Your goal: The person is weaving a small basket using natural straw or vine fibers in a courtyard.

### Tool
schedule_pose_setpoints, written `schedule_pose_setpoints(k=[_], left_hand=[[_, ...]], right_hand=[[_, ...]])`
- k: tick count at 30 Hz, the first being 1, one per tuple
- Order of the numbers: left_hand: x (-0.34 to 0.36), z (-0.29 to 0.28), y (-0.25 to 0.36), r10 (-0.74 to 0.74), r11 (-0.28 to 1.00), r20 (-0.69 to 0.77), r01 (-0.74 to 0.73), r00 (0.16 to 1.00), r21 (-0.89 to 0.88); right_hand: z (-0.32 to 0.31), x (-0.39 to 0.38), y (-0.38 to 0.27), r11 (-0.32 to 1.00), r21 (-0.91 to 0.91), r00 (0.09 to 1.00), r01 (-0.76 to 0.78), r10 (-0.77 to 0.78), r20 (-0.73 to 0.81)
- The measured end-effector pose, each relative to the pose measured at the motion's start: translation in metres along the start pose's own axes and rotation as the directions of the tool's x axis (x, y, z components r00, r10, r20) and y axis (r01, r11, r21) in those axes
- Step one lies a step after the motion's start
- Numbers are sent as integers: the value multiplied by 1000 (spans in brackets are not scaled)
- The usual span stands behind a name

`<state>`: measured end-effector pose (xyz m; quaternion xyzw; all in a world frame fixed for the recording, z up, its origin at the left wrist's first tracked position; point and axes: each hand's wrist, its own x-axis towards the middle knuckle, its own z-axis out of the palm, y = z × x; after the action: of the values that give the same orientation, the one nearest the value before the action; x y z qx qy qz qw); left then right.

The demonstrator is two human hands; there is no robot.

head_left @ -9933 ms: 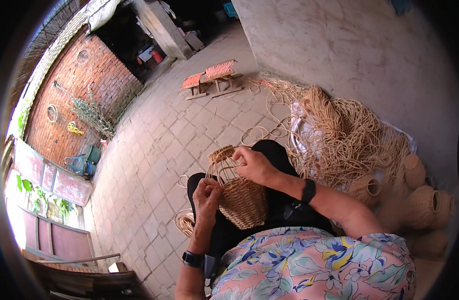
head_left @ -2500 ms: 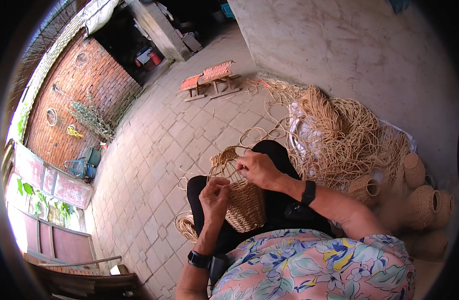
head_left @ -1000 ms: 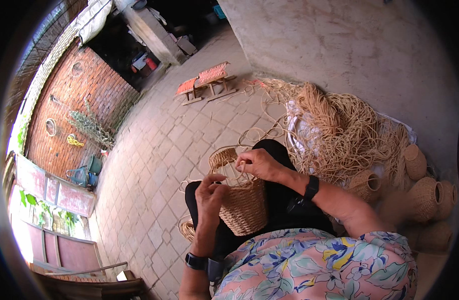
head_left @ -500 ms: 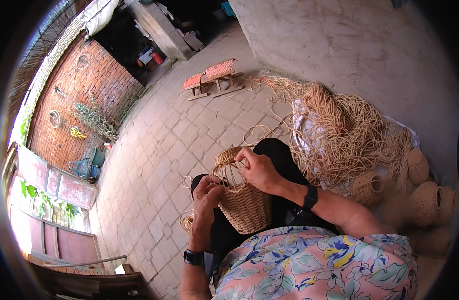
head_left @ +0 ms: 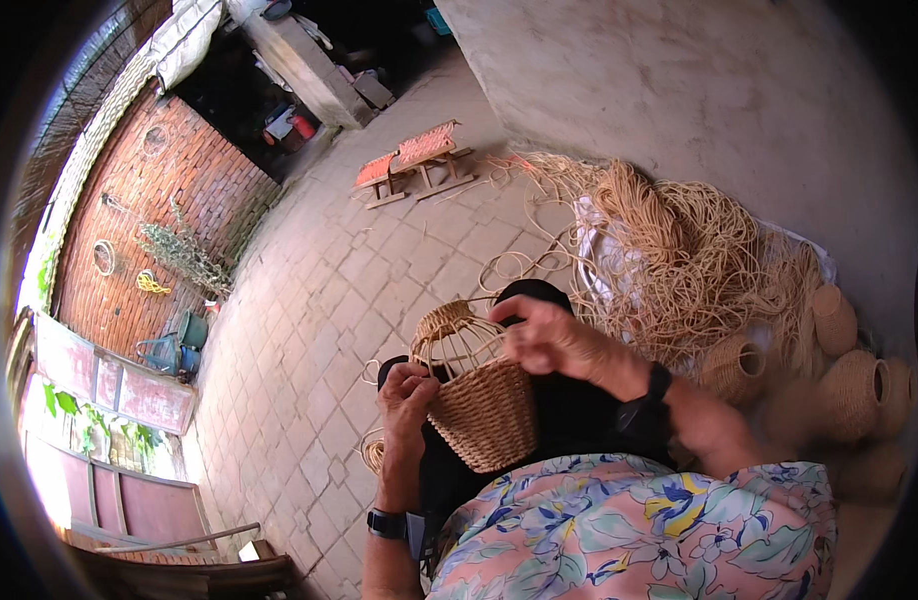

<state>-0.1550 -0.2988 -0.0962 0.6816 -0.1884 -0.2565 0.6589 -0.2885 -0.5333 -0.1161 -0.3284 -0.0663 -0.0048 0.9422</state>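
Note:
A woven straw-coloured basket point(head_left: 484, 415) rests tilted on my lap, its lower body closely woven. Bare upright strands point(head_left: 461, 345) rise from it to a narrow woven ring point(head_left: 445, 319). At the left side of the weave, my left hand point(head_left: 409, 392) pinches the edge, thumb against fingers. My right hand point(head_left: 559, 340) is just off the basket's right side, fingers curled together and slightly smeared by motion. A thin strand seems to run from the ring toward it; what lies in the fingers is too small to make out.
A large tangled heap of cord point(head_left: 679, 260) lies on white sheeting to the right. Several finished woven vessels point(head_left: 849, 400) stand at the lower right. Ahead are two low stools point(head_left: 426, 145) with red woven seats. A small cord coil point(head_left: 373, 455) lies left of my leg.
My right hand has drawn away from the basket's opening to the right, uncovering the bare strands. My left hand stays at the basket's left edge. The view has shifted slightly.

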Motion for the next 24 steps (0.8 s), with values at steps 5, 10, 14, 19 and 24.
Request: schedule_pose_setpoints(k=[5,10,14,19,24], left_hand=[[-1,7,1,66,997,8,-65,998,-33],[-2,5,-1,53,998,-26,-52,998,45],[-4,7,0,61,998,-6,-61,998,2],[-4,4,-3,79,997,-13,-79,997,13],[-4,5,0,130,990,15,-130,991,57]], right_hand=[[-63,-42,-16,983,-176,998,-51,45,-38],[-38,-11,-25,261,-964,969,45,-246,-21],[-15,15,1,-561,-824,936,-74,-325,138],[-29,8,13,-322,-914,888,247,-302,346],[-89,-62,-25,6,-992,968,-126,-217,-124]])
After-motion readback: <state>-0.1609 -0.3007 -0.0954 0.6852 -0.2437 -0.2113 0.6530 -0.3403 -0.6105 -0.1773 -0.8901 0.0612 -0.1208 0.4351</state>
